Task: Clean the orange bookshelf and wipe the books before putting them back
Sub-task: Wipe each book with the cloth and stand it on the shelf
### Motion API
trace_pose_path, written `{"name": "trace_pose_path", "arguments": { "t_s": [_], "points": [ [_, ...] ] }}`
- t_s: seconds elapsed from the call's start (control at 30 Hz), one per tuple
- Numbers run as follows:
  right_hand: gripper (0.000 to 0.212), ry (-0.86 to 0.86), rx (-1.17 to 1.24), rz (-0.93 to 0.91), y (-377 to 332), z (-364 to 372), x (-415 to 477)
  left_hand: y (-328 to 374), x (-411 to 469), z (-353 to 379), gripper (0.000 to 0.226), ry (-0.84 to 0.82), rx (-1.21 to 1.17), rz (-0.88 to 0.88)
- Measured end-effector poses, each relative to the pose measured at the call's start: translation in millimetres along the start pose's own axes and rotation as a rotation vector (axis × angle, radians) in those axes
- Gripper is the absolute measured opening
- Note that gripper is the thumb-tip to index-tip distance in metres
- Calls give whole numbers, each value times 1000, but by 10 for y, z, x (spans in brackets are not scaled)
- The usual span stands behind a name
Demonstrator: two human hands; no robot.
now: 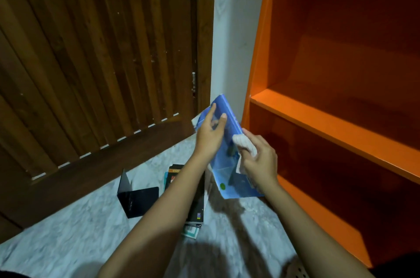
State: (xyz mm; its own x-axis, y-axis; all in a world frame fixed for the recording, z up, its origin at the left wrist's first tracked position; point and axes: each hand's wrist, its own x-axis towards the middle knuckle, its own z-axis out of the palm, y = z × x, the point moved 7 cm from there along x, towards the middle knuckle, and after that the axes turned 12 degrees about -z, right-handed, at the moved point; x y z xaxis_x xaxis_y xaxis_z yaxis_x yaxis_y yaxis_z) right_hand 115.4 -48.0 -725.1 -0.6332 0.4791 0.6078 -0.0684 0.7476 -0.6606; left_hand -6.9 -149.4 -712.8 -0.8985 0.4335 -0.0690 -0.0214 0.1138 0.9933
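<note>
A blue book (229,159) is held tilted in the air in front of the orange bookshelf (318,123). My left hand (210,134) grips its upper left part, fingers spread over the cover. My right hand (259,159) presses a bunched white cloth (244,142) against the book's right side. The shelves in view hold nothing. Several other books (195,200) lie stacked on the floor, partly hidden by my left forearm.
A black metal bookend (136,198) stands on the pale marbled floor (79,232) left of the stack. A dark slatted wooden door (91,61) fills the left, with a white wall strip (231,50) between it and the bookshelf.
</note>
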Motion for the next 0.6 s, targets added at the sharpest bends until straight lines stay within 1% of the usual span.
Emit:
{"name": "trace_pose_path", "arguments": {
  "t_s": [0.07,0.13,0.2,0.3,0.37,0.47,0.53,0.6],
  "points": [
    [46,-17,21,-33,-27,55,-35,-19,23,-84,57,26,-29,5],
    [47,-37,28,-105,-128,129,-69,-10,22,-186,59,47,-38,12],
    [51,-65,9,-170,-238,227,-108,14,3,-286,65,82,-10,22],
    [55,-76,-27,-220,-342,351,-172,70,-48,-411,71,113,30,53],
    [57,-85,-74,-238,-376,424,-199,85,-40,-475,67,128,73,56],
    [58,-127,-119,-246,-447,532,-234,142,-48,-531,52,171,175,85],
    [58,-179,-113,-262,-511,601,-216,193,-64,-592,42,198,167,111],
    [53,-194,-13,-239,-563,604,-134,215,-47,-747,38,285,99,119]
  ]
}}
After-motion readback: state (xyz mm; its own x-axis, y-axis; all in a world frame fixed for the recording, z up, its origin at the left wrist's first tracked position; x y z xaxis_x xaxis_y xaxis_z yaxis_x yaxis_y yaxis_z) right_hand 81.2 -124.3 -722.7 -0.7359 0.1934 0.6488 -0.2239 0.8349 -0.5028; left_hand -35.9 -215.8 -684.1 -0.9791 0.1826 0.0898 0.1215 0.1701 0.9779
